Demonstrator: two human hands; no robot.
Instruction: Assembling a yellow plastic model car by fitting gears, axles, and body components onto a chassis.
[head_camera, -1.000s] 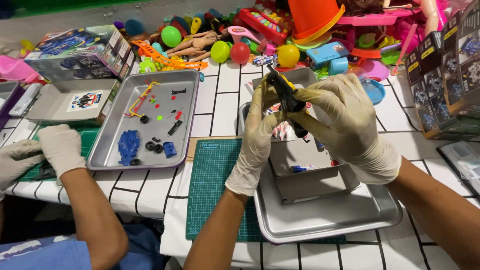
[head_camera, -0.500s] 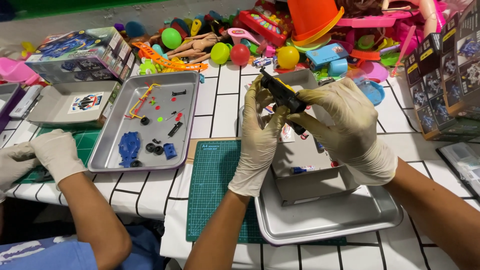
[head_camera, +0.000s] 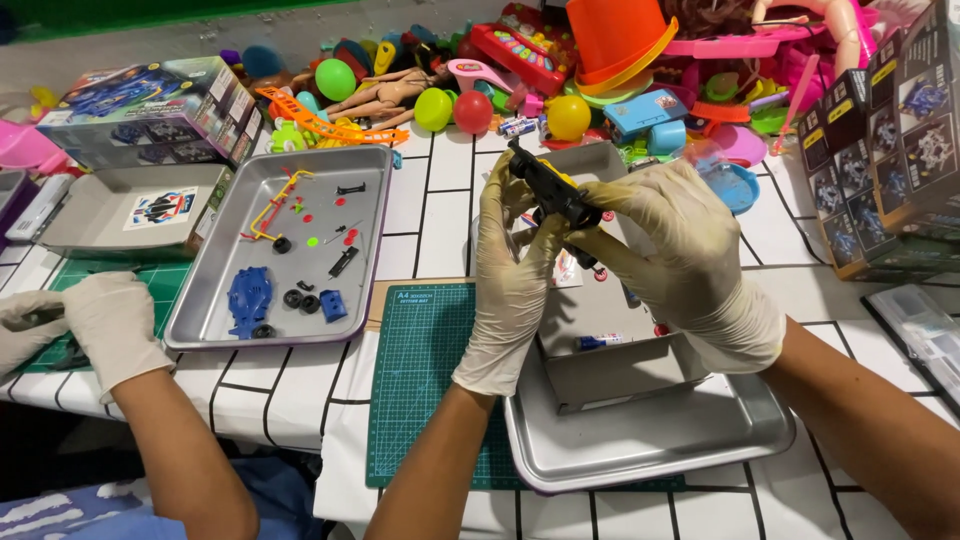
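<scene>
Both my gloved hands hold a small black toy car chassis (head_camera: 553, 193) with yellow bits, raised over a grey cardboard box insert (head_camera: 620, 372) that sits in a metal tray (head_camera: 650, 445). My left hand (head_camera: 510, 280) grips its near side with the fingers wrapped up around it. My right hand (head_camera: 680, 260) pinches it from the right, fingertips on its top and underside. A green cutting mat (head_camera: 420, 380) lies under the tray's left edge.
A second metal tray (head_camera: 355, 170) to the left holds a blue car shell, small black wheels and coloured parts. Another person's gloved hands (head_camera: 90, 325) rest at the far left on a green mat. Toy boxes (head_camera: 880, 150) stand right; a heap of colourful toys (head_camera: 560, 70) fills the back.
My hands have tilted and shifted the chassis slightly, keeping it between them. The other person's gloved hand at the left has moved a little to the right.
</scene>
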